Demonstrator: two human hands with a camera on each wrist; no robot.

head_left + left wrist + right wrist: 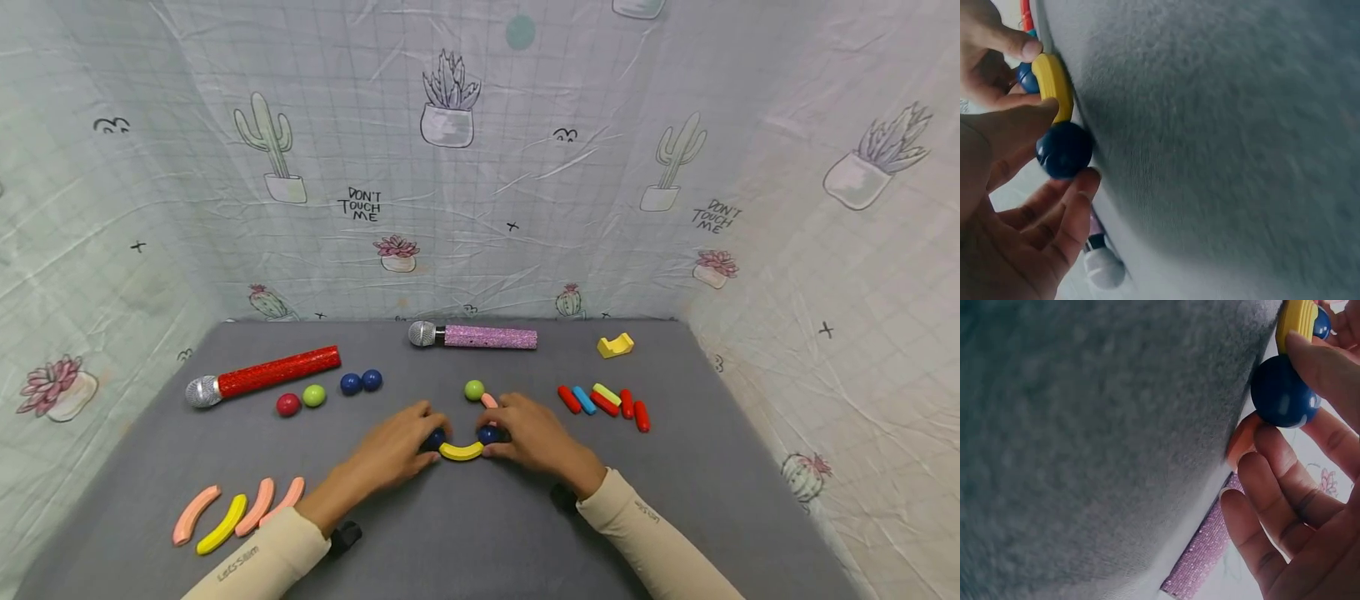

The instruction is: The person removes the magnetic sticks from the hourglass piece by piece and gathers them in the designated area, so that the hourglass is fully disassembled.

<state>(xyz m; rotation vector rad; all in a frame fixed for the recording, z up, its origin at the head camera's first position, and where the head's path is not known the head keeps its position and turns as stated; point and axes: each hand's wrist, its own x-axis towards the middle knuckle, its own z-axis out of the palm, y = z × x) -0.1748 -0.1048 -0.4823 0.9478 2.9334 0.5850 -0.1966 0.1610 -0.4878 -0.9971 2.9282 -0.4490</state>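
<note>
A yellow curved stick (461, 452) lies mid-table between two dark blue balls, with its ends against them. My left hand (397, 446) pinches the left blue ball (1065, 150) between thumb and fingertips, the thumb reaching onto the stick. Around the right blue ball (1282, 390) curl the thumb and fingers of my right hand (536, 437). A pink stick (489, 401), partly hidden by the right fingers, runs from that ball toward a green ball (474, 390). In the right wrist view this stick looks orange and touches the ball.
Behind lie a purple glitter microphone (491, 337) and a red one (277, 371). Red, green and blue balls (362, 382) sit at left, above pink and yellow curved sticks (221, 525). Several short sticks (604, 403) and a yellow holder-like block (616, 345) are at right.
</note>
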